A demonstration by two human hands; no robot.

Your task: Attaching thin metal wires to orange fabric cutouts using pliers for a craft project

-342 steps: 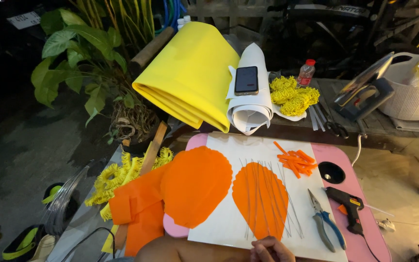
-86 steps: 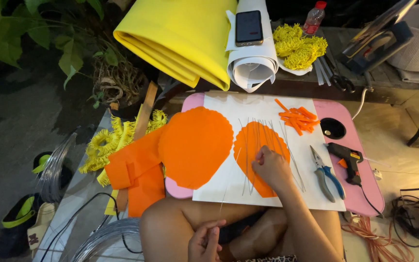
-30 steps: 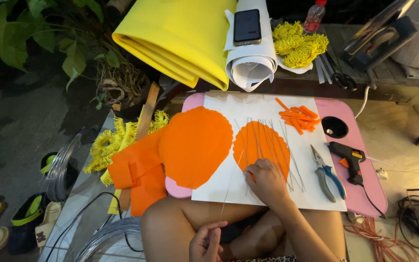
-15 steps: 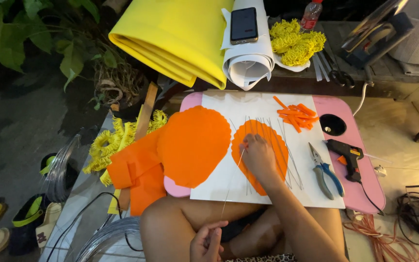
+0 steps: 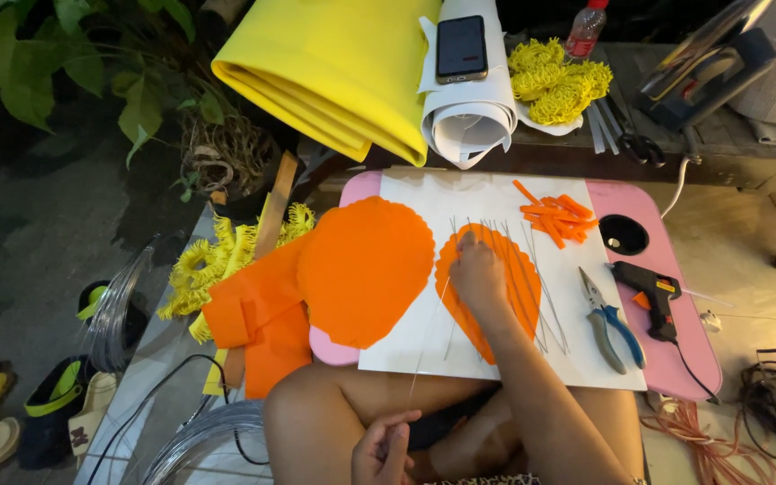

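orange petal [image 5: 487,292] lengthwise toward plant.

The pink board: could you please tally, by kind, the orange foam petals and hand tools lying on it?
Large orange petals: 2, one under the right hand at, one beside it
Pliers: 1
Glue gun: 1
Total: 4

The right hand [image 5: 478,274] now lies higher on the right orange petal [image 5: 487,287] than a second ago, its fingertips at the petal's top edge among the thin wires [image 5: 532,278]. The left hand [image 5: 383,449] stays low by the lap, pinching one wire.
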